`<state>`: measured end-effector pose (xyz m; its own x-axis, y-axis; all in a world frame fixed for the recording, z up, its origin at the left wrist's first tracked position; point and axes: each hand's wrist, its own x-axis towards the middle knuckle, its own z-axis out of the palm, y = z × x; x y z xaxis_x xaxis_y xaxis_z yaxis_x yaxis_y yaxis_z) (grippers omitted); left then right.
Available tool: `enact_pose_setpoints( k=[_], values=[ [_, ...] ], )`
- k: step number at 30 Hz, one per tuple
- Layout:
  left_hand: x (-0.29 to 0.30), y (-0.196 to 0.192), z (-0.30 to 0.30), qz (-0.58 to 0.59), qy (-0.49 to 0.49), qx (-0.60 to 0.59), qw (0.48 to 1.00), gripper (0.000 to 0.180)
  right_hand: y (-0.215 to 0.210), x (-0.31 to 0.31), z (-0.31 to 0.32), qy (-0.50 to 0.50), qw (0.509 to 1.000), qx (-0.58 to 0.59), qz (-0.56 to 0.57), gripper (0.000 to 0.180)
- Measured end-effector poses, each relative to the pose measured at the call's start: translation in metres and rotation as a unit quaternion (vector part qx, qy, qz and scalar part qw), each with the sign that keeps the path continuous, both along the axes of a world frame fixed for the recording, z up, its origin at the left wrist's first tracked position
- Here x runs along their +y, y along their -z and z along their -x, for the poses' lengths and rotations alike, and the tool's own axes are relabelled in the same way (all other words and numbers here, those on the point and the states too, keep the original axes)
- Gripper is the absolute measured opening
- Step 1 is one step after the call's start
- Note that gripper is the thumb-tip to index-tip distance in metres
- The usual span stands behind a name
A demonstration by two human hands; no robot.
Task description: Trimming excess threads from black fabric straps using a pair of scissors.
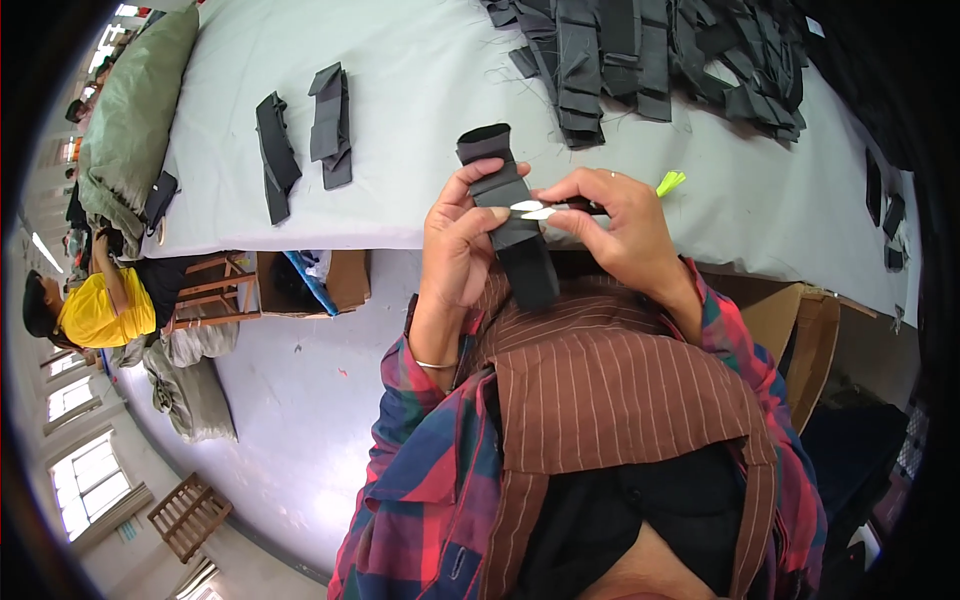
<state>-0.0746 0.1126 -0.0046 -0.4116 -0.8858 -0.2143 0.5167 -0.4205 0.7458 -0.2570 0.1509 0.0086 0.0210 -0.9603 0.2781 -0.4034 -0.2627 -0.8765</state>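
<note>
My left hand (455, 240) grips a folded dark grey fabric strip (525, 268), its thumb on the front and fingers around the edge. The strip is held up near the table's front edge, its top end gaping like a flat loop. In my right hand (632, 228) is a pair of small thread snips (535, 210), closed in between thumb and fingers. Their bright blade tips point left and lie against the strip, beside my left thumb. Whether a thread is between the blades is too small to tell.
Two similar dark strips (278, 157) lie to the left on the pale covered table (400, 110). A heap of dark strips (640, 60) covers the far right. Beyond my right hand shows a bright yellow-green tuft (670, 183). Cardboard boxes (350, 280) stand below; a person in yellow (110, 310) is at far left.
</note>
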Motion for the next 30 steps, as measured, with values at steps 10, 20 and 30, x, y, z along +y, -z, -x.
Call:
enact_pose_setpoints(
  k=[10,20,30],
  values=[
    [-0.001,0.005,0.000,-0.009,-0.012,0.033,0.999,0.043,0.004,0.005,-0.008,-0.062,0.991,0.093,0.069,0.015],
    [0.000,0.002,0.002,-0.010,-0.012,0.030,0.999,0.043,0.004,0.006,-0.013,-0.055,0.994,0.076,0.060,0.016],
    [0.001,0.002,0.003,-0.002,-0.011,0.035,0.999,0.039,0.003,0.007,-0.013,-0.050,0.992,0.103,0.062,0.016]
  ],
)
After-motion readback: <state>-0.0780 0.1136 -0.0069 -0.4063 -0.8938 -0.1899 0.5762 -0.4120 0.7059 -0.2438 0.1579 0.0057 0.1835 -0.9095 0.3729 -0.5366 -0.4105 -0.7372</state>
